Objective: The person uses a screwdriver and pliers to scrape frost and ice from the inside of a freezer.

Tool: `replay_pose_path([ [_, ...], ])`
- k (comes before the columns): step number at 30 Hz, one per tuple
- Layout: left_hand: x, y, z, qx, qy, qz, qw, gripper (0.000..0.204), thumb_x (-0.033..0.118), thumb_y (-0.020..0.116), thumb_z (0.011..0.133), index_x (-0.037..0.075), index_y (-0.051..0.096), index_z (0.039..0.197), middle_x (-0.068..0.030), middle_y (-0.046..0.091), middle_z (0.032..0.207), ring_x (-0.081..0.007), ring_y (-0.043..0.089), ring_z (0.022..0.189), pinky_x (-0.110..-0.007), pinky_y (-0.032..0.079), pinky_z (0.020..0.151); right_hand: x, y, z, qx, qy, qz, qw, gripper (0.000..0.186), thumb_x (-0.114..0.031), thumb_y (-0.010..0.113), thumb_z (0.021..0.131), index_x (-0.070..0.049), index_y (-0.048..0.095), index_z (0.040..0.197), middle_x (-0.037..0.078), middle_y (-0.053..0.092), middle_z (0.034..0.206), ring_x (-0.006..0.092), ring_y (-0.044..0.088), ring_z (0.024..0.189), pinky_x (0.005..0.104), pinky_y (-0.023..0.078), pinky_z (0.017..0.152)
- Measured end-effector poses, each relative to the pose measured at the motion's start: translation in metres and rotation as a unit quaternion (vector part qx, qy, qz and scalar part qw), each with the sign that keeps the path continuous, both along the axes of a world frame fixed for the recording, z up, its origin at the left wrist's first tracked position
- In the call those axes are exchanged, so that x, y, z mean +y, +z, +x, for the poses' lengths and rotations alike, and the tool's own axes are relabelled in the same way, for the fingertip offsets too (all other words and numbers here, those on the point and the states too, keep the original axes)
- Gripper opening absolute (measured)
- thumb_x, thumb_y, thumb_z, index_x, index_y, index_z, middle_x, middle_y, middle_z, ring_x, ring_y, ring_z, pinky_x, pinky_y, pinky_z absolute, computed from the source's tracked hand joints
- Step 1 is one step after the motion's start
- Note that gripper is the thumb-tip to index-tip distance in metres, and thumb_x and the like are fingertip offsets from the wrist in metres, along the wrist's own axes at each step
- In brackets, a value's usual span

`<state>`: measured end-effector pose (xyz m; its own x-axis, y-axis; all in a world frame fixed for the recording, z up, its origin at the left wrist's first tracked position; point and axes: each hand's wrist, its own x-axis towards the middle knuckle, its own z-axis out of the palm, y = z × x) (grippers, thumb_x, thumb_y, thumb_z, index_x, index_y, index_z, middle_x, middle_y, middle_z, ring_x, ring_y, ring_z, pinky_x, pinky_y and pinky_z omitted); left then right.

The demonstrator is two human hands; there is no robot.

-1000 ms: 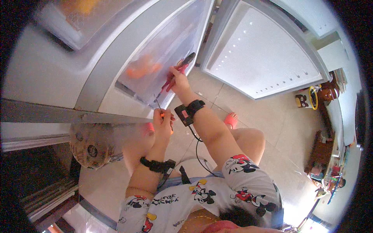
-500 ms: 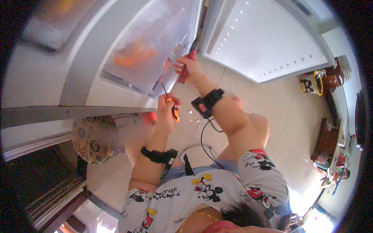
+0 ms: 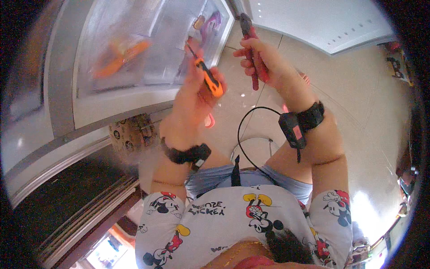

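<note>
My left hand (image 3: pixel 190 89) is closed around a screwdriver with an orange and black handle (image 3: pixel 208 79). Its thin shaft points up and away, toward the hazy, light-coloured interior of an open white cabinet (image 3: pixel 112 103), perhaps a freezer. In my right hand (image 3: pixel 268 62) is a pair of pliers with red handles (image 3: pixel 255 57) and dark jaws pointing up, near the edge of the open white door (image 3: pixel 313 22). The jaws appear to grip nothing. Inside the cabinet lie a blurred orange object (image 3: pixel 121 60) and a purple item (image 3: pixel 211 23).
Black straps with small boxes (image 3: pixel 293 127) sit on both forearms, and a black cable (image 3: pixel 242 121) loops between them. A brown patterned bundle (image 3: pixel 130 136) stands below the cabinet at left. Pale floor tiles (image 3: pixel 358 107) extend to the right.
The view has shifted. Both hands have drawn apart, and the pliers have moved away from the cabinet opening toward the right. The screwdriver has tilted leftward.
</note>
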<state>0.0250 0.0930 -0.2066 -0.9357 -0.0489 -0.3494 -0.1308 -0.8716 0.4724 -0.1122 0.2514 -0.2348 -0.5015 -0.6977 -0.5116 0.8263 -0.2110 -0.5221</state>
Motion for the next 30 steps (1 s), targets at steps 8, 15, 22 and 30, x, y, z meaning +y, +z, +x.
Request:
replay_pose_path([
  [8,-0.065,-0.002,-0.042,0.106,0.092,-0.219,0.965,0.030,0.020,0.054,0.092,0.007,0.047,0.119,-0.0103,0.056,0.102,-0.0225,0.058,0.097,-0.035,0.052,0.081,-0.022,0.020,0.033,0.344,0.001,0.192,0.919,0.037,-0.033,0.060,0.079,0.001,0.056,0.095,0.009,0.054,0.063,0.0187,0.053,0.054,0.0340,0.044,0.053],
  [15,-0.068,-0.010,-0.045,0.089,0.111,-0.161,0.977,0.032,0.020,0.056,0.090,0.004,0.050,0.117,-0.0122,0.057,0.105,-0.0239,0.057,0.099,-0.037,0.051,0.084,-0.023,0.009,0.048,0.399,-0.011,0.219,0.890,0.041,-0.032,0.061,0.075,0.002,0.056,0.097,0.015,0.056,0.067,0.0261,0.056,0.062,0.0389,0.045,0.060],
  [22,-0.061,-0.022,-0.064,0.126,0.091,-0.069,0.985,0.024,0.015,0.052,0.092,0.009,0.043,0.114,-0.0117,0.056,0.102,-0.0274,0.059,0.096,-0.044,0.052,0.084,-0.025,0.005,0.057,0.509,-0.102,0.246,0.818,0.050,-0.018,0.063,0.081,-0.004,0.044,0.126,0.003,0.054,0.082,0.0102,0.050,0.069,0.0260,0.044,0.061],
  [30,-0.061,-0.019,-0.090,0.120,0.150,-0.011,0.981,0.020,0.016,0.048,0.095,0.000,0.057,0.103,-0.0098,0.063,0.103,-0.0221,0.060,0.099,-0.036,0.050,0.088,-0.029,0.006,0.056,0.637,-0.115,0.243,0.723,0.055,-0.013,0.062,0.080,-0.006,0.039,0.129,0.018,0.059,0.100,0.0310,0.061,0.082,0.0356,0.049,0.073],
])
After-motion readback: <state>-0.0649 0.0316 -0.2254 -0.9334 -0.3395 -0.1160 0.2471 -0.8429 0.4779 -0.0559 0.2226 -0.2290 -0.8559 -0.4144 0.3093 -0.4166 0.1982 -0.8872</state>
